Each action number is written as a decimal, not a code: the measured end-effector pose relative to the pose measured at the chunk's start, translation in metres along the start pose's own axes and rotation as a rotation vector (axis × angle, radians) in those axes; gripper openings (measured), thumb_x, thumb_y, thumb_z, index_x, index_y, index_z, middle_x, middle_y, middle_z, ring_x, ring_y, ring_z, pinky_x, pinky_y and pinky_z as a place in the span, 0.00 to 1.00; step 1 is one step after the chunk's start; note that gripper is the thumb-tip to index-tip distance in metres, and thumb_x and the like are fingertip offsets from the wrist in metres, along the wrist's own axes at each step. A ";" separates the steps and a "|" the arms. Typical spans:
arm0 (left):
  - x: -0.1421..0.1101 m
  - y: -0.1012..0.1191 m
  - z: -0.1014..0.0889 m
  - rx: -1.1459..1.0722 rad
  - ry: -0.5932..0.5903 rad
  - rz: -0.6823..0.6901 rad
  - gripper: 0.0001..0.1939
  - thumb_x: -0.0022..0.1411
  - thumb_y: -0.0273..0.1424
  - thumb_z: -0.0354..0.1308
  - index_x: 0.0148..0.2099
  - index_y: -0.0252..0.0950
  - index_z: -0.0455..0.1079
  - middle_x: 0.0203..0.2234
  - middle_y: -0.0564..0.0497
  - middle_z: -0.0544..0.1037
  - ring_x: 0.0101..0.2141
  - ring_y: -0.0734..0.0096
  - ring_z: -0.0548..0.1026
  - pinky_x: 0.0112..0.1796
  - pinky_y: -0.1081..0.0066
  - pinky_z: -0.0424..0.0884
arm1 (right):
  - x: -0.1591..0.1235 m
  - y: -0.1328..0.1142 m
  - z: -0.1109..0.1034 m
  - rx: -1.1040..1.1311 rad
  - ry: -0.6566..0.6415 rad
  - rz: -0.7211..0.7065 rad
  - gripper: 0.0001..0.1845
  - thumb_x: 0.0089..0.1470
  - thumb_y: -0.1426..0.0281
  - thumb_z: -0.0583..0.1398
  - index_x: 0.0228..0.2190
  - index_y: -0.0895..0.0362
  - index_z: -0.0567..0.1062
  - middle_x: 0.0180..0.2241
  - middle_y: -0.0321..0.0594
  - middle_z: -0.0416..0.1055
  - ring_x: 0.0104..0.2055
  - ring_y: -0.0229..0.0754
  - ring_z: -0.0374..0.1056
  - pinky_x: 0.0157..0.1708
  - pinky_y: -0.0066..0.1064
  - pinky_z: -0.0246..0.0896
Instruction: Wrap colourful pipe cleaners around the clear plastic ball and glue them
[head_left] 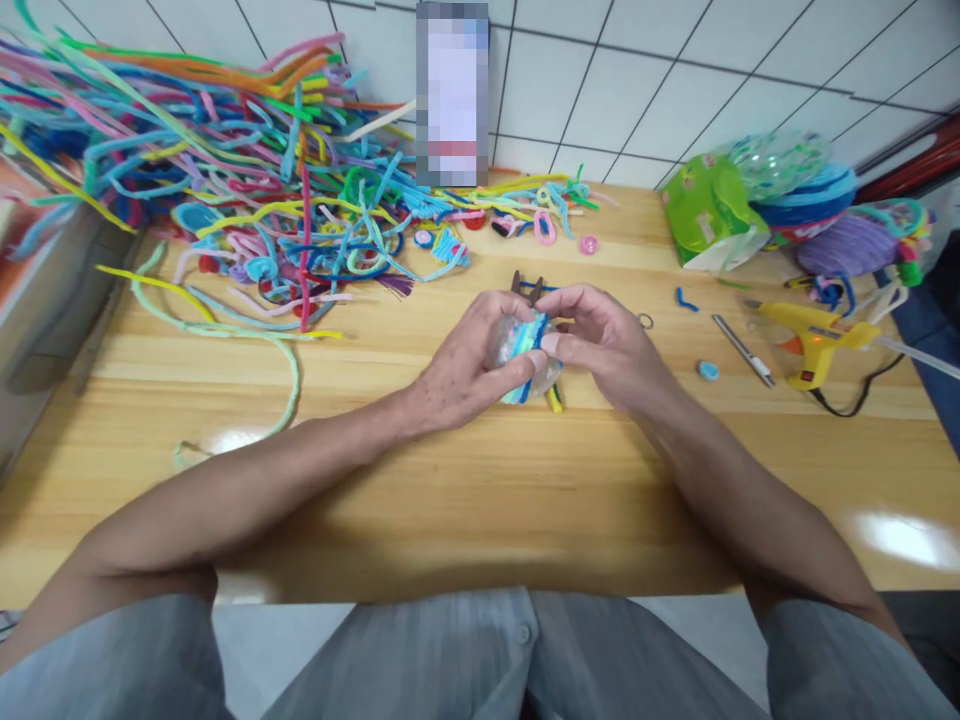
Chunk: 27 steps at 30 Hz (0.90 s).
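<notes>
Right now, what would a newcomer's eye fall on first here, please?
Probably the tangle of colorful fuzzy stems, heaped across the picture's upper left. Next might come the blue-banded clear piece held in the left hand and right hand at center, then the yellow glue gun at right.

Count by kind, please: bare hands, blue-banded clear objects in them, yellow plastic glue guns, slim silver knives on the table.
Bare hands, left hand and right hand: 2
Blue-banded clear object: 1
Yellow glue gun: 1
Slim silver knife: 1
Total: 5
</notes>
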<state>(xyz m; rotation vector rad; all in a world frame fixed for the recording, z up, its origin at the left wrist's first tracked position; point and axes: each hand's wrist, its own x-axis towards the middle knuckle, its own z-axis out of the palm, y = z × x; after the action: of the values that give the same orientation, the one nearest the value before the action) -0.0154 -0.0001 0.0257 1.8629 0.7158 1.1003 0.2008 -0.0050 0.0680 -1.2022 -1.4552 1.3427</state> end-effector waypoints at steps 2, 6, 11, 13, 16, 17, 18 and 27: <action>0.005 -0.001 0.000 -0.112 0.041 -0.083 0.19 0.72 0.43 0.67 0.57 0.41 0.68 0.52 0.47 0.77 0.50 0.63 0.78 0.51 0.64 0.77 | 0.000 0.001 -0.002 0.001 0.014 -0.017 0.24 0.51 0.55 0.76 0.45 0.49 0.79 0.51 0.41 0.80 0.56 0.50 0.76 0.55 0.43 0.74; 0.017 -0.004 -0.002 -0.421 0.184 -0.250 0.21 0.67 0.45 0.71 0.50 0.39 0.69 0.41 0.53 0.78 0.38 0.71 0.77 0.40 0.70 0.75 | -0.002 -0.001 -0.003 -0.052 0.006 -0.104 0.32 0.50 0.48 0.77 0.51 0.47 0.77 0.57 0.43 0.78 0.64 0.53 0.73 0.64 0.47 0.71; 0.031 -0.002 -0.012 -0.782 0.304 -0.420 0.17 0.65 0.42 0.72 0.45 0.38 0.71 0.37 0.53 0.79 0.38 0.69 0.79 0.42 0.68 0.76 | -0.006 -0.001 -0.003 -0.230 0.049 -0.257 0.34 0.58 0.47 0.73 0.59 0.45 0.73 0.64 0.46 0.74 0.69 0.56 0.71 0.67 0.55 0.70; 0.033 0.001 -0.015 -0.886 0.303 -0.453 0.17 0.63 0.42 0.73 0.42 0.37 0.72 0.37 0.52 0.79 0.40 0.67 0.80 0.44 0.67 0.77 | -0.008 0.001 -0.005 -0.369 0.046 -0.371 0.35 0.61 0.47 0.71 0.63 0.43 0.71 0.68 0.47 0.70 0.72 0.58 0.68 0.68 0.59 0.70; 0.033 0.003 -0.014 -0.929 0.305 -0.498 0.16 0.63 0.41 0.72 0.40 0.36 0.72 0.36 0.52 0.78 0.39 0.68 0.78 0.43 0.68 0.76 | -0.011 0.007 -0.007 -0.655 -0.001 -0.552 0.46 0.58 0.49 0.73 0.71 0.41 0.65 0.75 0.50 0.60 0.78 0.65 0.58 0.71 0.66 0.66; 0.032 0.003 -0.013 -0.914 0.317 -0.516 0.15 0.63 0.40 0.72 0.40 0.36 0.72 0.35 0.52 0.77 0.38 0.69 0.77 0.41 0.69 0.75 | -0.013 0.011 -0.007 -0.746 -0.018 -0.598 0.51 0.57 0.50 0.74 0.73 0.41 0.62 0.77 0.51 0.58 0.79 0.68 0.55 0.72 0.69 0.64; 0.031 0.003 -0.012 -0.888 0.327 -0.534 0.14 0.64 0.39 0.71 0.41 0.37 0.72 0.34 0.53 0.77 0.36 0.70 0.77 0.40 0.69 0.74 | -0.014 0.015 -0.006 -0.820 -0.028 -0.630 0.55 0.56 0.51 0.75 0.75 0.40 0.58 0.77 0.52 0.56 0.80 0.69 0.54 0.73 0.71 0.61; 0.022 -0.003 -0.004 -0.449 0.253 -0.367 0.17 0.64 0.41 0.68 0.49 0.39 0.71 0.44 0.51 0.79 0.46 0.66 0.77 0.48 0.66 0.73 | -0.017 0.048 0.010 -0.955 0.025 -0.698 0.61 0.61 0.62 0.71 0.80 0.43 0.42 0.77 0.56 0.57 0.77 0.69 0.60 0.73 0.72 0.61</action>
<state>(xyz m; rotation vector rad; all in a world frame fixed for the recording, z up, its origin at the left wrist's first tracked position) -0.0094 0.0209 0.0331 1.1735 0.8340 1.1492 0.2011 -0.0247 0.0202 -1.0404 -2.3043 0.1174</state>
